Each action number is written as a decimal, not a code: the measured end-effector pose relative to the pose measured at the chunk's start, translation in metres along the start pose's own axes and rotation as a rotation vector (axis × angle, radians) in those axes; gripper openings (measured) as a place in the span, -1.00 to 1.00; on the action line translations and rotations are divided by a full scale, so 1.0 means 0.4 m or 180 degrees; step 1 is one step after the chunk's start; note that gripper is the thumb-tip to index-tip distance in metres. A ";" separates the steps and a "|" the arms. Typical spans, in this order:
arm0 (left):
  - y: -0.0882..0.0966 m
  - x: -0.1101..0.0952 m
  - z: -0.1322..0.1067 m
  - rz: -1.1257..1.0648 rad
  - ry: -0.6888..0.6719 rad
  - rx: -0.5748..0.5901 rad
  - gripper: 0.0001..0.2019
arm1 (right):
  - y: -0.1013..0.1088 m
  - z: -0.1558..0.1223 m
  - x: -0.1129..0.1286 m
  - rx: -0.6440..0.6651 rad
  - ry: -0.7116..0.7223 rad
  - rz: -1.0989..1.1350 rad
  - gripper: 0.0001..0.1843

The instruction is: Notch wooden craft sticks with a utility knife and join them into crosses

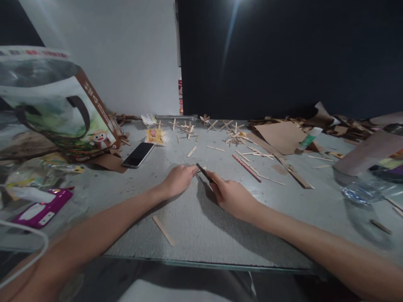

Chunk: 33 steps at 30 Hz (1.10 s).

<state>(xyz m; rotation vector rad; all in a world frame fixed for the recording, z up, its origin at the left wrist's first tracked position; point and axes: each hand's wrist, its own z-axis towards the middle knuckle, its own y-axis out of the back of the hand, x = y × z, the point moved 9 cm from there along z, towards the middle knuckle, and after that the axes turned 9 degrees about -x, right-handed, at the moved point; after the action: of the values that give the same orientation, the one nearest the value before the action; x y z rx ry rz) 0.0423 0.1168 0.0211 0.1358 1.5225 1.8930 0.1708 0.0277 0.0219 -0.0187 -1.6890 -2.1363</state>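
My left hand (180,180) rests on the grey table with its fingers closed on a small wooden craft stick (202,169). Only a short pale end of that stick shows. In my right hand (234,196) is a knife (204,172) with a narrow dark blade and a bit of yellow by the fingers. The blade's tip is right at the stick and my left fingertips; whether it touches cannot be made out. A loose craft stick (163,230) lies near the table's front edge. Beyond my hands lies another short stick (192,151).
A phone (138,154) and a yellow packet (156,136) lie left of centre. Star-shaped stick pieces (189,129) line the back. A red striped pencil (247,168), cardboard (278,136) and a glue tube (310,138) are at right. A purple power strip (44,209) and large bag (59,113) stand left.
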 end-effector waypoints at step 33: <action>0.047 0.004 -0.011 -0.4257 0.0578 -0.0883 -0.61 | 0.017 0.023 -0.071 -0.0905 0.0268 0.0977 -0.66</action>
<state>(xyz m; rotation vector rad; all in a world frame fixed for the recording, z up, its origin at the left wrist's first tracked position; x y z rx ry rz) 0.0307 0.1127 0.0358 -0.9609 0.9470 0.9643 0.1967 0.0438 0.0233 -0.2498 -1.2337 -2.0891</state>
